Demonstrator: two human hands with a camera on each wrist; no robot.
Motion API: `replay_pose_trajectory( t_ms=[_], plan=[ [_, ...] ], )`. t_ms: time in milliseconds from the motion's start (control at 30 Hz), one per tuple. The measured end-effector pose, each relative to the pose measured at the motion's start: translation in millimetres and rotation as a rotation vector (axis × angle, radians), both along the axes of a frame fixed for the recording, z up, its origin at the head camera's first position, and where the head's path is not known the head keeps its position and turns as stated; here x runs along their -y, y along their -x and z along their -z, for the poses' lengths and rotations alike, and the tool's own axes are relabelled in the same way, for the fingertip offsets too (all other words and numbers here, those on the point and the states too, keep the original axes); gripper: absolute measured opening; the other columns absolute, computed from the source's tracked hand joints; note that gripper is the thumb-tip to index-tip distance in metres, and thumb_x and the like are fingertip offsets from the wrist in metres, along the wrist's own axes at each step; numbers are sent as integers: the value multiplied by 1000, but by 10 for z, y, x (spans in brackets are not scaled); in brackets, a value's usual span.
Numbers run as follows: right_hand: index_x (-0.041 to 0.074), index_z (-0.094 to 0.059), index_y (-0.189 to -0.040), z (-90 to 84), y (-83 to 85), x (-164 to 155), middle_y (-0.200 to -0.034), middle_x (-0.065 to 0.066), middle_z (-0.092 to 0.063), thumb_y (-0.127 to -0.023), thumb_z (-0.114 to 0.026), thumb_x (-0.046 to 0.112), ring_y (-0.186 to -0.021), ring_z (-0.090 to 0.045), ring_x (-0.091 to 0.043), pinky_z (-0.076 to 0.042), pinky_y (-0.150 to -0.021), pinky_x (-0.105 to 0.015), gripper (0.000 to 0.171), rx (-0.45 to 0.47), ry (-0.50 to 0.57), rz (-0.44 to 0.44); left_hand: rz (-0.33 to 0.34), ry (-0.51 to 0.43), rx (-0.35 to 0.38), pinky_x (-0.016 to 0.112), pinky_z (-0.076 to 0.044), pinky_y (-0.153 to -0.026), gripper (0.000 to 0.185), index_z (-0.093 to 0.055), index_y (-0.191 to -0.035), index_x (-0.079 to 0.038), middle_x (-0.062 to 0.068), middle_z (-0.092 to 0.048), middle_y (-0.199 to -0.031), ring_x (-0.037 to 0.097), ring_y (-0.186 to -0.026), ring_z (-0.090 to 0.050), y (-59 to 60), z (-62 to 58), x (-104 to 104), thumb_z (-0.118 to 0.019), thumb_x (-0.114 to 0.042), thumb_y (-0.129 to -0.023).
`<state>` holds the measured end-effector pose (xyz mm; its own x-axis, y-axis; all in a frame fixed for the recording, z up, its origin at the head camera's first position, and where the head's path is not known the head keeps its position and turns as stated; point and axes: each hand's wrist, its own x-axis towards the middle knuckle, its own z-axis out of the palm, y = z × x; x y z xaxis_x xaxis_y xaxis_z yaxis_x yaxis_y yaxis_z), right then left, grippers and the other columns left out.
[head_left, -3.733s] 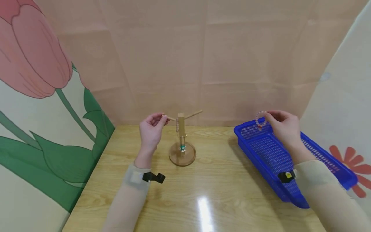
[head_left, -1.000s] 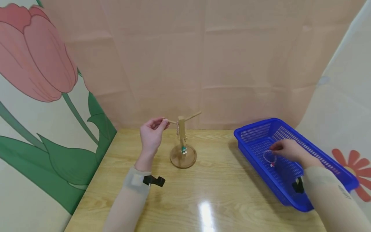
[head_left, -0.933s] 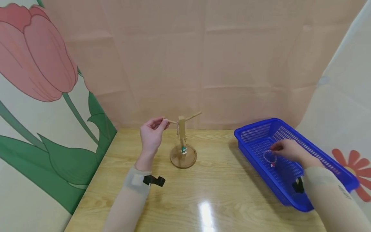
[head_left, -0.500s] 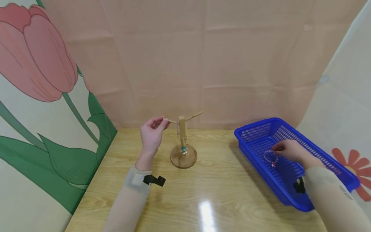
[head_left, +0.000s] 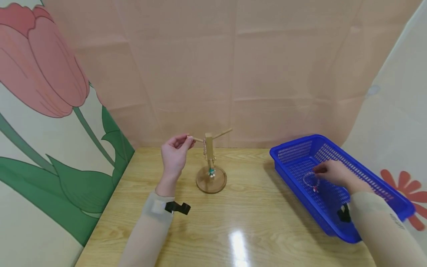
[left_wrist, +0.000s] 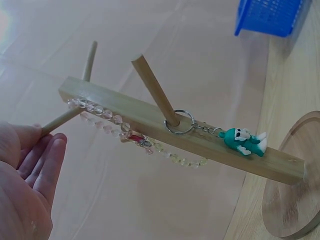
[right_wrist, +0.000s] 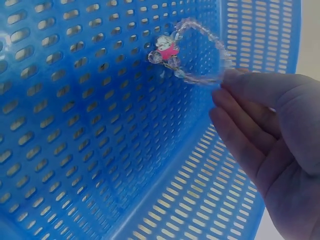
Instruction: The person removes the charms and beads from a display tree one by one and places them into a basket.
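Observation:
My left hand pinches the end of a peg on a wooden stand with a round base. In the left wrist view a clear pink bead bracelet hangs on that same peg. A yellowish bead bracelet shows behind the post, its upper part hidden. A keyring with a green-and-white figure hangs from the front peg. Inside the blue basket, my right hand pinches a pale bead bracelet with a pink-and-white charm between thumb and fingertips.
The stand's round base rests on the wooden table near the back wall, left of the basket. One more peg sticks out from the post toward the back right. A flower-patterned panel rises beyond the basket.
Since the earliest frame, my right hand has come down from above the basket's far rim into it, with a bead bracelet in its fingers. Over the last second both hands stay nearly still.

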<state>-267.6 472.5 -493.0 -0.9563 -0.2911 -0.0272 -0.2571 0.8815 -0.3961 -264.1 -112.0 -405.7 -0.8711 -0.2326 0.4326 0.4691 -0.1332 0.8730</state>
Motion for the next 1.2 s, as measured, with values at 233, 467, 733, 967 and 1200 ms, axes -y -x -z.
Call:
replay_pose_trajectory(
  t_ms=[233,467,733,967,1200],
  plan=[
    [-17,-70,-115,-32,-22,19,-104,-31,-74,-95,-77,7,-96,-72,-49,-61,-87,-66,33,-47,-21,19,2,-7,-12,35,-68,-79,16,-74,-109,12,22,-78,-98,30,-84,-79,-2,3,3,-79,5,-95],
    [-18,-69,-117,-34,-23,33,-106,-32,-74,-95,-76,6,-97,-71,-51,-61,-87,-66,34,-37,-17,20,1,-10,-14,35,-68,-80,21,-71,-111,17,23,-77,-98,20,-81,-79,3,7,4,-78,7,-95],
    [-15,-70,-121,-142,-33,77,-112,-32,-74,-100,-72,8,-103,-71,-51,-62,-89,-65,31,-40,32,34,-3,-11,-19,34,-68,-79,14,-74,-107,11,20,-78,-96,19,-80,-78,0,5,0,-78,7,-95],
    [-11,-72,-125,-263,-45,126,-116,-28,-75,-103,-72,14,-107,-71,-49,-63,-89,-62,33,-84,50,49,-4,-15,-22,33,-68,-78,12,-75,-106,10,17,-78,-94,17,-79,-78,-1,-1,-2,-78,7,-95],
    [-9,-72,-128,-322,-58,164,-118,-27,-75,-105,-70,15,-110,-69,-51,-60,-93,-66,34,-98,59,64,3,-23,-4,33,-68,-79,14,-74,-108,10,18,-78,-95,15,-79,-78,9,3,-10,-78,6,-95]
  ],
)
